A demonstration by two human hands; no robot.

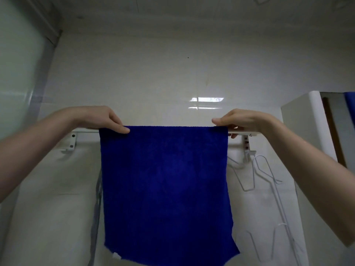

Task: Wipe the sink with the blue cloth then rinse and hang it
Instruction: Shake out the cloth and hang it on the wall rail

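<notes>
On the tiled wall (172,73) ahead, the blue cloth (165,189) is hanging flat over the white towel rail (86,129) — front flap dropping straight down. Left hand (99,117) is pinching its top left corner and right hand (244,120) is pinching the top right — both at rail height. Wire hangers (254,177) are dangling off the rail's right end.

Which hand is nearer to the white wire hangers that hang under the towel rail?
Right. The right hand holds the upper right corner of the blue cloth, just above and left of the wire hangers. The left hand holds the opposite corner, across the whole cloth.
</notes>
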